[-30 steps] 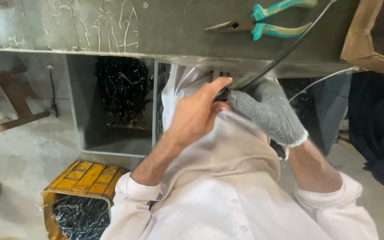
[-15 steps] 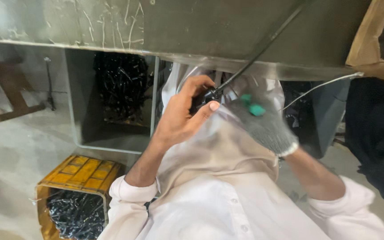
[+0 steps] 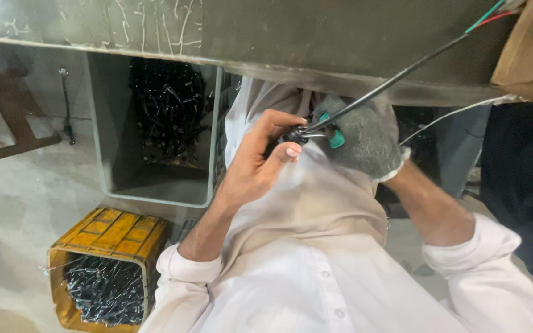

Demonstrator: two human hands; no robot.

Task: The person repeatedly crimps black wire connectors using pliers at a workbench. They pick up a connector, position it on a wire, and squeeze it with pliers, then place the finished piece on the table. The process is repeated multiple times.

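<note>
My bare left hand (image 3: 256, 165) pinches the black end piece of a black cable (image 3: 382, 87) between thumb and fingers, just below the edge of a scratched metal worktop (image 3: 316, 37). My right hand (image 3: 365, 139), in a grey knit glove, is closed around a tool with green handles (image 3: 335, 137) whose tip meets the cable end. The cable runs up and right over the table edge, where green and red cores show. Both hands are held close in front of my white shirt (image 3: 316, 271).
A grey bin (image 3: 155, 179) full of black cable pieces stands under the table. A yellow crate (image 3: 109, 246) with more black pieces sits on the concrete floor at lower left. Brown cardboard (image 3: 525, 55) lies at top right, a thin white wire (image 3: 458, 114) beneath it.
The green-handled pliers that lay on the table are gone from there; a green-handled tool is now in my gloved right hand at the cable end. The view has shifted downward.
</note>
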